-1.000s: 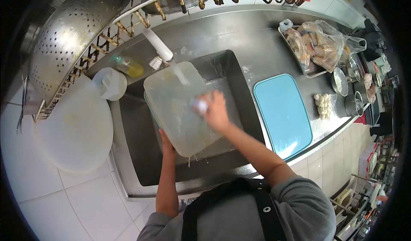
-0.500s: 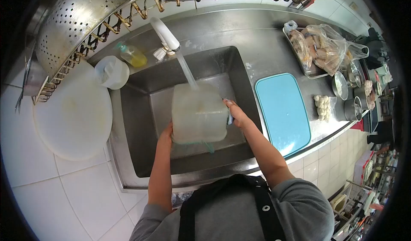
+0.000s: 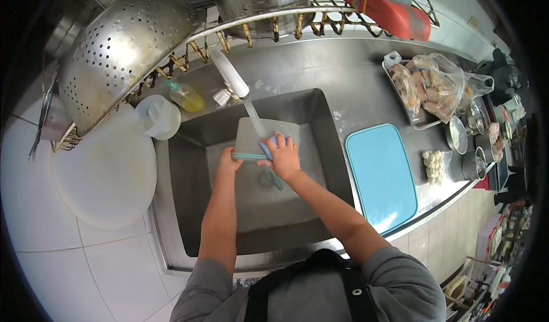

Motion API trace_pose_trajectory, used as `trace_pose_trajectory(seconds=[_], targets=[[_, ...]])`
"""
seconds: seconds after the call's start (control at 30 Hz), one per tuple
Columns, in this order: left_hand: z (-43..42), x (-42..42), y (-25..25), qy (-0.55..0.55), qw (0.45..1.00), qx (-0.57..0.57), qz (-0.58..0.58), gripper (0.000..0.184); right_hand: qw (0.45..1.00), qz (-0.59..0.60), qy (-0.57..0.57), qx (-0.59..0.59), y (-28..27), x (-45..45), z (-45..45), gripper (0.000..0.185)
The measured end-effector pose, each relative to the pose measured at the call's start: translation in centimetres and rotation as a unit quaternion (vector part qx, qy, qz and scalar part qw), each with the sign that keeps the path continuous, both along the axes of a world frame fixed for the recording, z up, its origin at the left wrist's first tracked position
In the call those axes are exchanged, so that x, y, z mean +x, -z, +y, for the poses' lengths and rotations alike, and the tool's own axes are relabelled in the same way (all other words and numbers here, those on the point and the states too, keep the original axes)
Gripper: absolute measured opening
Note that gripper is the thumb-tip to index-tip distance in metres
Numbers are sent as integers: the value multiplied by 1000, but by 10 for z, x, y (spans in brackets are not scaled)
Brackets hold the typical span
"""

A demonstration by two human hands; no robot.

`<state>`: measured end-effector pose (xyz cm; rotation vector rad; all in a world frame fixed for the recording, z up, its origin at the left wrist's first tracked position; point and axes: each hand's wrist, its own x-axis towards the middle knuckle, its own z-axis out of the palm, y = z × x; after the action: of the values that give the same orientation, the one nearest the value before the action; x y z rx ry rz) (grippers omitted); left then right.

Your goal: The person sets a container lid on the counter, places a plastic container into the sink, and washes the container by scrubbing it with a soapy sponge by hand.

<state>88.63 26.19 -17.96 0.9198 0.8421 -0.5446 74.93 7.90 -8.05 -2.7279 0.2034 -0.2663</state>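
A translucent plastic container [image 3: 249,138] with a teal rim is tilted in the steel sink [image 3: 194,207], its rim facing me. My left hand [image 3: 228,161] grips the left end of that rim. A blue cloth or sponge [image 3: 267,148] is held under the fingers of my right hand [image 3: 284,155], pressed against the container near the rim. Water runs from the white faucet [image 3: 233,77] onto the container's far part. Below the rim, a teal strip [image 3: 277,182] hangs in the sink, partly hidden by my right hand.
Right of the sink lies a blue lid [image 3: 381,176]. Beyond it are a tray of bagged food [image 3: 423,87], metal bowls [image 3: 456,134] and bagged white balls [image 3: 433,167]. Left stand a soap bottle [image 3: 187,97], white jug [image 3: 159,118] and round board [image 3: 106,173]. A rack with a colander [image 3: 123,53] overhangs.
The container has turned so its rim faces me. My right hand has moved left from its side to the rim with the blue cloth or sponge. My left hand now grips the rim.
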Motion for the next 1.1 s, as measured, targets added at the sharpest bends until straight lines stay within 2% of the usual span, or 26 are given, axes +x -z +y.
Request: trace_pose_trajectory(seconds=[0.03,0.07,0.1,0.13,0.17,0.23,0.3,0.4,0.43,0.53,0.57,0.67,0.77,0.83,0.87,0.93,1.0,1.07,1.1], targets=[[-4,0,-21,93,994,43,-33,34,1000,14,-3,-9,-2,4,0,61],[-10,3,-28,132,961,219,-103,38,999,30,-7,-17,-2,5,2,62],[-18,8,-34,168,891,386,-168,45,1000,29,-2,-10,-1,6,2,62],[-28,16,-40,199,788,537,-225,52,1000,28,4,-5,0,8,1,62],[-36,27,-46,224,655,667,-274,61,1000,28,11,-1,1,9,0,62],[-34,67,-65,133,721,506,-455,63,999,34,14,2,-1,6,1,62],[-47,80,-109,95,883,263,-376,64,999,39,21,-1,0,-1,1,62],[-42,122,-103,154,935,209,-243,54,999,32,32,0,5,-11,1,60],[-37,137,-89,154,949,162,-222,43,999,29,35,6,4,-14,0,60],[-33,142,-88,136,937,97,-305,34,998,24,53,24,4,-23,-7,58],[-31,136,-89,144,921,109,-345,30,998,22,59,30,4,-25,-9,58],[-34,124,-88,138,896,136,-399,36,995,50,72,38,1,-22,-5,56],[-39,83,-63,69,837,312,-445,48,988,95,92,77,-12,-16,1,61],[-61,-9,-107,-3,813,396,-427,61,984,109,122,70,-8,-10,5,61],[-51,-29,-56,45,777,472,-414,66,981,118,137,68,-5,-8,9,60],[-61,-92,-46,97,860,386,-321,67,979,118,121,118,-1,-9,22,58],[-63,-132,-65,154,916,275,-250,68,980,111,81,141,8,-22,33,57],[-59,-148,-82,204,949,156,-182,69,986,81,23,141,21,-37,38,56],[-56,-149,-74,178,946,180,-202,60,987,57,-7,151,23,-47,37,58]])
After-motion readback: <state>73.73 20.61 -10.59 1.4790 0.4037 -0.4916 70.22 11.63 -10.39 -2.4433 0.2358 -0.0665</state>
